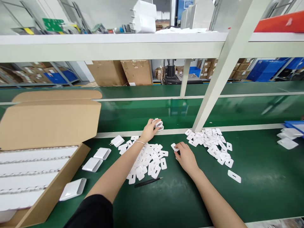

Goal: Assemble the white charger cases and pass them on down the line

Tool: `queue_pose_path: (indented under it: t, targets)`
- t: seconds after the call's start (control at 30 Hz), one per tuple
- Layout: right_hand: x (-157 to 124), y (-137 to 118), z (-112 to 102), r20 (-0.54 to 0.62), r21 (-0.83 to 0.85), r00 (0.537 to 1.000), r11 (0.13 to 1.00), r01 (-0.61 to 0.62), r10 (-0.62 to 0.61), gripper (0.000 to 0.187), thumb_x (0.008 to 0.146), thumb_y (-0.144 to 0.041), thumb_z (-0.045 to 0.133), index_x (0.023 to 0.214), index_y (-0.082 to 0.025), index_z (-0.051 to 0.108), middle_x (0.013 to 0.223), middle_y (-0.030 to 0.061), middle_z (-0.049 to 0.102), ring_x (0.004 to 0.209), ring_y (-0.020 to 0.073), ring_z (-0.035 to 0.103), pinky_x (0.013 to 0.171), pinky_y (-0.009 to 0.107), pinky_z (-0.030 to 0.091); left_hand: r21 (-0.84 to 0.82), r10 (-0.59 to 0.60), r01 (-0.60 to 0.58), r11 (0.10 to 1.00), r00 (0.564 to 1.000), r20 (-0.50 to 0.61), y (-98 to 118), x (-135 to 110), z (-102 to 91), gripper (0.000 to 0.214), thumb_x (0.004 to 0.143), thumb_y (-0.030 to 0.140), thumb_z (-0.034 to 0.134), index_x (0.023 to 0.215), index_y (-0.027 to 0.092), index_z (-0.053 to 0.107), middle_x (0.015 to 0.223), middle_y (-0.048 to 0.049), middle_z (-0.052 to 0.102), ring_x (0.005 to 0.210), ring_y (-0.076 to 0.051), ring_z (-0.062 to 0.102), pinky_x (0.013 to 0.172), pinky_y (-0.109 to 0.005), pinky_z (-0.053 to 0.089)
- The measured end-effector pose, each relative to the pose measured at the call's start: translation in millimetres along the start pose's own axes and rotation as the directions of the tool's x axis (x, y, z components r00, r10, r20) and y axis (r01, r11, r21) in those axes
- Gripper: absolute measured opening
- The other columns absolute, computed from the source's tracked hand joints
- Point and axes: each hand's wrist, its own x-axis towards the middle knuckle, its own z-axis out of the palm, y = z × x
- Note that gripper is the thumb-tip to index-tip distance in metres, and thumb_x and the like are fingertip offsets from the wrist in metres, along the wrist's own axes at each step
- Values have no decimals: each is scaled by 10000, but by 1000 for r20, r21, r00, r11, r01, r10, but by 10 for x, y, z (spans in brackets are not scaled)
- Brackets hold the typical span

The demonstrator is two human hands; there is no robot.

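Observation:
My left hand (149,130) is closed on a small bundle of white plastic pieces (159,124), raised near the far edge of the green bench top. Its exact make-up is partly hidden by the fingers. My right hand (186,155) pinches a small white slotted plate (174,147) between thumb and fingers, low over the bench. Under and beside my left forearm spreads a pile of similar slotted plates (148,158). Another heap of plates (213,139) lies beyond my right hand, with a single plate (234,176) apart from it. Black tweezers (147,182) rest in front of the left pile.
An open cardboard box (54,186) with rows of white packing stands at the left. Several white charger housings (92,164) lie beside it. A slanted white post (220,79) rises behind the right heap. White parts (288,143) sit by a blue tray (295,126) at far right.

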Motion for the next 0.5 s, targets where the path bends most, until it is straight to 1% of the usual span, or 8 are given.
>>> queue_pose_path:
  t: [0.07, 0.13, 0.2, 0.27, 0.33, 0.37, 0.43, 0.5]
  targets:
    - [8, 14, 2, -25, -3, 999, 1000, -20, 20, 244, 946, -102, 582, 1156, -216, 633, 1152, 109, 687, 1035, 290, 657, 840, 397, 582, -41, 24, -24, 999, 1000, 16, 54, -134, -20, 488, 1001, 226, 591, 1486, 275, 587, 1353, -99, 511, 1085, -241, 675, 1036, -394, 558]
    - [18, 24, 11, -49, -6, 998, 999, -43, 43, 265, 950, -146, 616, 1211, -188, 631, 1195, 144, 677, 1053, 320, 649, 866, 437, 578, -75, 49, -46, 996, 998, 46, 98, -319, -68, 454, 1001, 219, 591, 1449, 280, 620, 1329, -93, 537, 1078, -240, 675, 1027, -394, 561]
    - [36, 32, 20, -56, -1, 997, 999, -46, 46, 213, 946, -184, 654, 1160, -181, 655, 1174, 153, 678, 1030, 328, 650, 859, 447, 575, -103, 65, -58, 993, 996, 65, 145, -530, -136, 424, 1008, 237, 591, 1424, 294, 642, 1301, -89, 566, 1129, -259, 660, 1029, -406, 561]
    - [58, 36, 21, -52, 13, 998, 999, -30, 31, 118, 932, -172, 673, 1048, -194, 676, 1100, 131, 691, 982, 315, 655, 832, 427, 569, -130, 76, -67, 989, 995, 69, 205, -750, -215, 429, 1022, 286, 592, 1448, 325, 624, 1322, -86, 586, 1233, -279, 624, 1053, -415, 553]
    - [77, 30, 7, -56, 30, 998, 999, -17, 18, 71, 921, -151, 674, 974, -198, 679, 1011, 111, 700, 939, 306, 660, 796, 407, 558, -231, 70, -46, 972, 993, 93, 283, -969, -294, 462, 1035, 354, 593, 1497, 360, 579, 1388, -81, 600, 1322, -285, 589, 1090, -424, 541]
    - [82, 20, -7, -64, 40, 998, 999, -14, 16, 60, 925, -153, 669, 966, -196, 681, 978, 106, 701, 922, 303, 662, 782, 402, 553, -314, 59, -20, 949, 992, 114, 329, -1078, -331, 477, 1041, 390, 589, 1516, 372, 559, 1429, -77, 602, 1348, -285, 581, 1108, -433, 535]
    - [77, -23, -48, -88, 71, 996, 997, -6, 12, 55, 951, -182, 651, 993, -193, 685, 949, 97, 704, 900, 290, 665, 774, 395, 551, -490, 32, 55, 870, 986, 166, 428, -1292, -391, 482, 1051, 455, 570, 1526, 380, 546, 1506, -75, 589, 1388, -292, 568, 1141, -459, 517]
    - [53, -98, -107, -119, 113, 993, 994, 13, 1, 99, 985, -221, 626, 1061, -196, 685, 986, 91, 711, 904, 265, 670, 790, 381, 561, -613, 0, 123, 780, 981, 196, 530, -1486, -424, 468, 1053, 506, 557, 1499, 365, 568, 1536, -82, 576, 1367, -300, 588, 1120, -467, 533]
